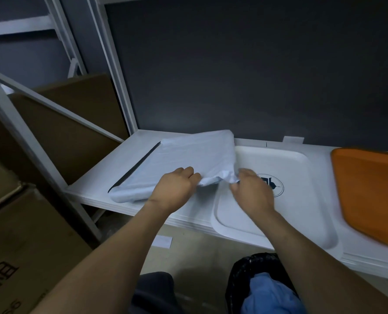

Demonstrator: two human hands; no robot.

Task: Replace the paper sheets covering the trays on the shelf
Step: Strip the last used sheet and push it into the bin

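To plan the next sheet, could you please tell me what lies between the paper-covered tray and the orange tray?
An uncovered white tray with a dark round logo, seen in the head view, partly behind the right hand.

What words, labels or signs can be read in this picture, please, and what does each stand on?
White tray: a round dark-blue emblem, partly hidden by the right hand; no text readable in it.
Cardboard box: dark printed characters, sideways and cut off; unreadable.
Paper sheet, orange tray: no print shows.
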